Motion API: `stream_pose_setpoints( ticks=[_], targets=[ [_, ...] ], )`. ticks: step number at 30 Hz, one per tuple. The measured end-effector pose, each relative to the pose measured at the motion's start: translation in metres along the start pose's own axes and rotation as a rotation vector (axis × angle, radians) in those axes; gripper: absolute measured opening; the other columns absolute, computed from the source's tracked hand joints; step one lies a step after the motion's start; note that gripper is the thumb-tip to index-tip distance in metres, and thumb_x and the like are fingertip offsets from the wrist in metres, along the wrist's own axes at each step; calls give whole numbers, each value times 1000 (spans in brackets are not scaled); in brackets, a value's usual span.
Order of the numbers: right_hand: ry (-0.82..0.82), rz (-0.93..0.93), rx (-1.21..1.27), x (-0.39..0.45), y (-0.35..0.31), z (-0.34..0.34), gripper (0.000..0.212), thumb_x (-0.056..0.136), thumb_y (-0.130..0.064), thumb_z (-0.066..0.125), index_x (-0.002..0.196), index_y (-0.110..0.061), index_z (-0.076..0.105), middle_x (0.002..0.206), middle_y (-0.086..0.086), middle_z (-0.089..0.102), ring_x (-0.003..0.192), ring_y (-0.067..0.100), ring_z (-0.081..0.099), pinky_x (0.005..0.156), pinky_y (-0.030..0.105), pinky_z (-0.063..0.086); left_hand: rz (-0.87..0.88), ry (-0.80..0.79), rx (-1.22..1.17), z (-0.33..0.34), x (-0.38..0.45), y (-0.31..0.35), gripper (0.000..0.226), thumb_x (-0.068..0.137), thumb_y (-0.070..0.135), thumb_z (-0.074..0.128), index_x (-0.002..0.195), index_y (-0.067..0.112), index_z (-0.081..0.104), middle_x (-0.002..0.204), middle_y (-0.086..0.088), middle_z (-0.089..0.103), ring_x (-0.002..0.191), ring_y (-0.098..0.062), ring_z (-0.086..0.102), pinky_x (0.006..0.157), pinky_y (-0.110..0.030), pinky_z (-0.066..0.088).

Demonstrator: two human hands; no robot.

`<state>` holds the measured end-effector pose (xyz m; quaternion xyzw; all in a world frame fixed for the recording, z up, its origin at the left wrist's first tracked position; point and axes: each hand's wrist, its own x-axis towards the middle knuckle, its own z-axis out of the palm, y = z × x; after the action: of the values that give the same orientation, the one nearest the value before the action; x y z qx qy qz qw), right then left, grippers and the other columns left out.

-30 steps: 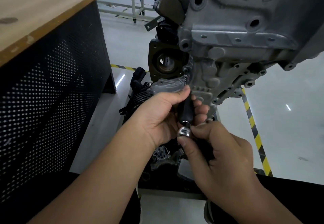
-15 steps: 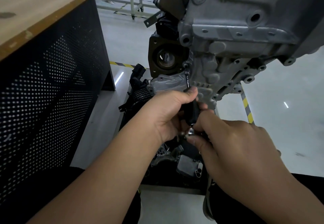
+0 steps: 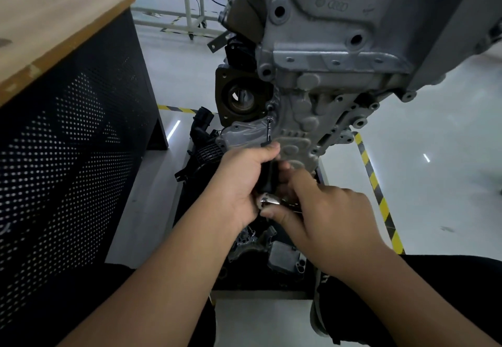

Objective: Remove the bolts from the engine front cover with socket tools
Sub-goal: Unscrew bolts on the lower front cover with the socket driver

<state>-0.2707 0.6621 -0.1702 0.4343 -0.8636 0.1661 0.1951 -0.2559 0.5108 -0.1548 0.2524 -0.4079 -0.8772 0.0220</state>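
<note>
Gripping the black driver handle point(image 3: 267, 177) in left hand point(image 3: 239, 181), right hand point(image 3: 323, 219) pinching the ratchet head point(image 3: 267, 200); best kept square on the bolt point(image 3: 269, 107).

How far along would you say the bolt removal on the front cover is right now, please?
Done: several bolt holes along the front cover look empty, though I cannot tell whether they were emptied in this job. In hand: the left hand grips the black driver handle, its thin shaft reaching up to a bolt, while the right hand pinches the ratchet head. Left: that bolt is not yet out; others are unclear.
</note>
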Motion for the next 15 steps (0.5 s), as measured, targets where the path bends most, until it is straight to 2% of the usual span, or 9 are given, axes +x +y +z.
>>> stream_pose_setpoints(
  ticks=[2, 5, 8, 10, 11, 13, 14, 15],
  targets=[
    [50, 14, -16, 2, 2, -6, 65, 95, -75, 35, 88, -18, 64, 56, -5, 61, 42, 26, 58, 46, 23, 29, 8, -26, -76, 3, -1, 0, 18, 93, 19, 68, 81, 6, 63, 64, -8, 66, 48, -14, 62, 47, -25, 53],
    [98, 21, -58, 9, 4, -23, 68, 92, -79, 35, 74, -18, 58, 54, -4, 58, 42, 27, 56, 49, 24, 26, 15, -46, -114, 9, 0, 2, 17, 95, 21, 65, 85, 8, 59, 63, -5, 64, 43, -10, 53, 39, -19, 42],
    [43, -110, -136, 16, 9, -39, 56, 83, -76, 55, 74, -21, 61, 52, -4, 58, 41, 26, 56, 50, 23, 24, 40, 17, -39, 13, 3, -3, 17, 93, 18, 65, 79, 9, 62, 60, -5, 59, 41, -11, 47, 39, -20, 37],
    [-4, -208, -161, 25, 15, -50, 47, 77, -71, 71, 77, -26, 61, 52, -5, 58, 40, 26, 55, 49, 23, 29, 51, 38, -40, 14, 4, -6, 25, 92, 17, 65, 68, 10, 67, 59, -6, 58, 41, -13, 47, 40, -21, 37],
    [-48, -242, -193, 30, 18, -56, 43, 76, -71, 71, 78, -31, 57, 52, -5, 58, 41, 25, 55, 49, 25, 33, 48, 40, -46, 14, 5, -7, 29, 92, 16, 65, 63, 10, 69, 58, -7, 58, 40, -13, 47, 40, -21, 37],
    [-135, -252, -275, 40, 27, -68, 38, 76, -73, 59, 79, -41, 39, 51, -7, 55, 42, 24, 50, 50, 30, 42, 27, 24, -79, 16, 7, -6, 26, 92, 15, 65, 67, 8, 66, 58, -7, 58, 39, -14, 47, 38, -20, 37],
    [-159, -215, -312, 41, 33, -68, 36, 77, -70, 52, 75, -41, 32, 51, -8, 53, 43, 23, 49, 52, 31, 44, 12, 2, -120, 16, 7, -5, 23, 93, 16, 64, 72, 7, 63, 60, -7, 57, 38, -13, 47, 37, -19, 36],
    [-173, -160, -361, 38, 37, -62, 32, 79, -66, 48, 72, -38, 34, 51, -9, 51, 44, 23, 50, 54, 30, 42, -7, -29, -180, 16, 7, -4, 21, 95, 17, 62, 76, 7, 61, 61, -5, 56, 38, -11, 47, 36, -18, 36]
  ],
)
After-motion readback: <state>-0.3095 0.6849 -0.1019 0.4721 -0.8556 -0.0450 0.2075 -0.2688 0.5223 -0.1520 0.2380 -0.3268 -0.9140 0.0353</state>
